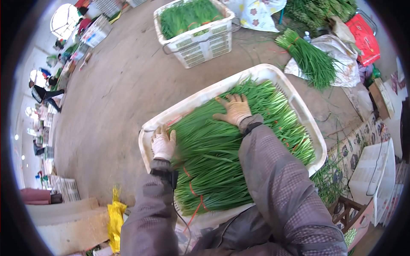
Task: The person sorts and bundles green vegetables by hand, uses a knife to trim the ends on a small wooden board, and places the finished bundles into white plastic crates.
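Green stalk bundles (213,149) fill white crate (304,115). Right hand (236,110) — fingers spread, palm down on them; left hand (163,144) — fingers apart, beside crate's left wall.

Your view is bright and softly lit; the arched window (65,21) glares white, and the black-cornered edges curve.

The crate (305,115) is smooth plastic, dull along its rim; the leaves (209,147) inside look faintly glossy. Over the crate's lower edge, the sleeves (275,166) are matt cloth. The floor (106,106) looks matt.
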A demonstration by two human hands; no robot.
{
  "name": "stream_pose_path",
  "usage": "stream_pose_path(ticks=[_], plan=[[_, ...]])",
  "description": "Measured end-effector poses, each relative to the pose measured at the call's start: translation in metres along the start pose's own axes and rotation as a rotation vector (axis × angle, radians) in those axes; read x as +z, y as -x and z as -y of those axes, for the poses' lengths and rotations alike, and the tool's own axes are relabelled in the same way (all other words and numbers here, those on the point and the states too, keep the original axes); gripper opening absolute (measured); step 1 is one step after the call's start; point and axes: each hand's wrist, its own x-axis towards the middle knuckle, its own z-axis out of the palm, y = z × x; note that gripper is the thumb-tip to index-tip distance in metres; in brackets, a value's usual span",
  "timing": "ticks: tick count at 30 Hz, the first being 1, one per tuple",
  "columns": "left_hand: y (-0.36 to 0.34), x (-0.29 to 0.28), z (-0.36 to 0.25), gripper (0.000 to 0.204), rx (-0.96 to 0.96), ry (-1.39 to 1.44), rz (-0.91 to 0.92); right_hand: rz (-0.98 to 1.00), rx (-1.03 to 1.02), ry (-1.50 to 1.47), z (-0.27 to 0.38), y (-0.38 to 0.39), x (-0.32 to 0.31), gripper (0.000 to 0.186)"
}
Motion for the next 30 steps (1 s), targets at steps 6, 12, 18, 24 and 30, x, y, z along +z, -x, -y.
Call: stream_pose_path(ticks=[6, 12, 18, 24, 30], plan=[[0.003, 0.031, -0.107, 0.059, 0.31, 0.005, -0.165, -0.06, -0.01, -0.01, 0.013, 0.005, -0.004, 0.085], [-0.008, 0.039, -0.109, 0.059, 0.24, 0.001, -0.082, -0.263, -0.158, 0.053, 0.01, -0.008, -0.028, 0.073], [-0.01, 0.033, -0.116, 0.059, 0.264, -0.01, -0.11, -0.226, 0.126, -0.055, -0.042, -0.015, -0.003, 0.054], [-0.007, 0.034, -0.115, 0.062, 0.247, -0.013, -0.04, -0.112, 0.152, -0.041, -0.043, -0.013, 0.009, 0.056], [-0.009, 0.04, -0.169, 0.056, 0.281, 0.055, -0.063, -0.124, 0.143, -0.013, -0.038, -0.014, 0.012, 0.054]])
